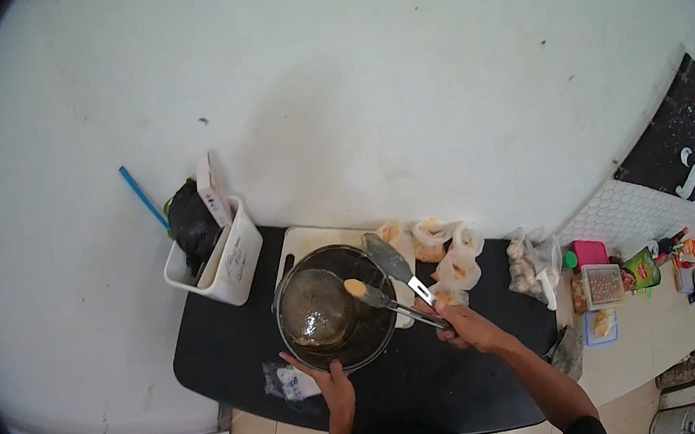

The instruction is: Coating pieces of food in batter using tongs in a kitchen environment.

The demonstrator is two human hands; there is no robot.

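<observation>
A dark round pan (375, 343) with a glossy patch inside, which looks like liquid, sits partly over a white cutting board (317, 234). My left hand (334, 389) holds the pan's near rim, fingers spread along its outside. In my right hand (466, 328) are metal tongs (421, 290) with dark, broad tips. Their two arms are spread apart. One tip is over the pan and bears a tan patch, which I cannot identify; the other lies across the pan's right rim. A small clear plastic packet (294, 382) with writing lies left of my left hand.
Several plastic bags of food (458, 268) stand right of the board, with another bag (527, 261) farther right. A white bin (240, 259) stands at the black table's (406, 395) left end. A pale counter (633, 350) with containers adjoins on the right. Behind is a white wall.
</observation>
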